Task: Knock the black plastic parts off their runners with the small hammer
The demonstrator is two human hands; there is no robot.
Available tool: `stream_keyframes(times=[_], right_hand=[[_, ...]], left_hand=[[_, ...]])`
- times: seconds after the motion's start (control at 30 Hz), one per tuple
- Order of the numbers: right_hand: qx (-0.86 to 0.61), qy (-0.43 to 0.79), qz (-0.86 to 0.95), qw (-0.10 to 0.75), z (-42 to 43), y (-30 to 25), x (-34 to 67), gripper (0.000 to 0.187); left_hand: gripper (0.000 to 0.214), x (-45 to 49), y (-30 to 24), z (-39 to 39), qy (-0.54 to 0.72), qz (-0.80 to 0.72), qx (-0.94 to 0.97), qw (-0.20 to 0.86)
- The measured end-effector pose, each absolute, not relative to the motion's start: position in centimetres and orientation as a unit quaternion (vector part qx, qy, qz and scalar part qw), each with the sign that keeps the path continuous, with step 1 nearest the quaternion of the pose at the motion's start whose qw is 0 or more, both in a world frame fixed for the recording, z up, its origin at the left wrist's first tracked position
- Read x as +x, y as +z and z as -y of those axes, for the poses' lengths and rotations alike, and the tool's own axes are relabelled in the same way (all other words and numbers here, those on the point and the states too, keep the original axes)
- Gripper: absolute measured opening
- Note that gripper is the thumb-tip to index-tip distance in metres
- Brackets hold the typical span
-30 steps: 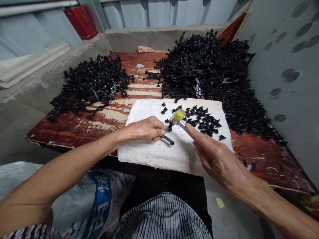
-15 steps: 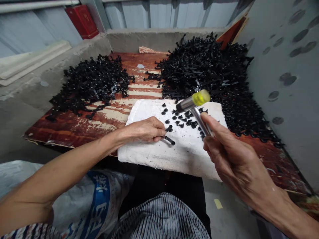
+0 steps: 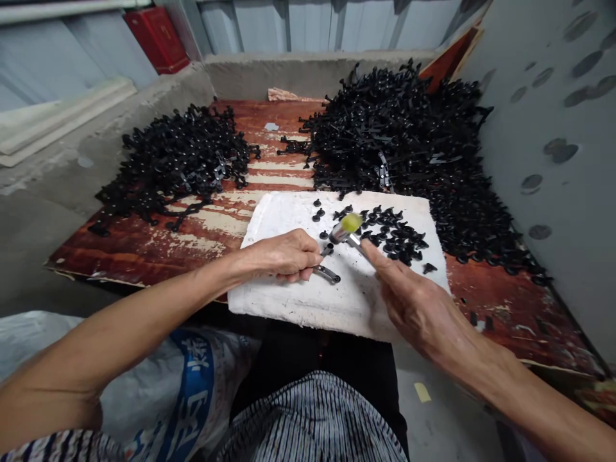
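Note:
My left hand (image 3: 282, 255) rests on a white foam block (image 3: 308, 298) with its fingers pinched on a small black plastic part (image 3: 326, 274) that lies flat on the block. My right hand (image 3: 414, 305) grips the metal handle of a small hammer (image 3: 347, 228) with a yellow-green face. The hammer head is down at the block, just above and right of the held part, touching a small black piece there. A cluster of small black caps (image 3: 392, 231) lies on the block to the right of the hammer.
The foam block lies on a worn red board (image 3: 144, 247). Two big heaps of black plastic parts sit behind it, one at the left (image 3: 173, 160) and one at the right (image 3: 409, 138). A grey wall (image 3: 553, 160) closes the right side. A printed sack (image 3: 183, 398) lies below my left arm.
Half a second ago the hammer was raised above the block; now it has swung down onto the piece beside my left fingers. My left hand has stayed put.

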State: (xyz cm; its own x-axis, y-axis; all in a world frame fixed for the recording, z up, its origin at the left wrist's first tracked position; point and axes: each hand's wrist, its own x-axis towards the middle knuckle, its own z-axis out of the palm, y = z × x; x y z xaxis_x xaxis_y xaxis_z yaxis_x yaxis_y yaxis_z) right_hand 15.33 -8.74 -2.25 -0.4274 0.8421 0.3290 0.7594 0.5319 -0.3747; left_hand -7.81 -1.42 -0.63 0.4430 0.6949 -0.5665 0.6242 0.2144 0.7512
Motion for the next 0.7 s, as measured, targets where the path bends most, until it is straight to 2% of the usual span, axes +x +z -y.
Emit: stream_keyframes(times=[0.17, 0.27, 0.33, 0.5, 0.7], right_hand=[[-0.469, 0.118, 0.834, 0.267, 8.7, -3.2, 15.6, 0.061], [-0.465, 0.151, 0.829, 0.272, 8.6, -2.8, 15.8, 0.054], [-0.492, 0.186, 0.793, 0.307, 8.7, -2.7, 15.9, 0.049], [-0.547, 0.268, 0.706, 0.361, 9.1, -3.5, 15.9, 0.046], [-0.546, 0.285, 0.697, 0.367, 8.9, -4.3, 15.8, 0.045]], left_hand=[[0.027, -7.5, -0.3, 1.5, 0.036, -0.524, 0.584, 0.619], [0.024, -7.9, 0.2, 1.3, 0.059, -0.522, 0.529, 0.666], [0.022, -8.2, 0.5, 1.0, 0.105, -0.528, 0.494, 0.683], [0.021, -8.6, 0.6, 0.2, 0.241, -0.566, 0.426, 0.663], [0.023, -8.1, 0.1, 0.0, 0.28, -0.6, 0.385, 0.643]])
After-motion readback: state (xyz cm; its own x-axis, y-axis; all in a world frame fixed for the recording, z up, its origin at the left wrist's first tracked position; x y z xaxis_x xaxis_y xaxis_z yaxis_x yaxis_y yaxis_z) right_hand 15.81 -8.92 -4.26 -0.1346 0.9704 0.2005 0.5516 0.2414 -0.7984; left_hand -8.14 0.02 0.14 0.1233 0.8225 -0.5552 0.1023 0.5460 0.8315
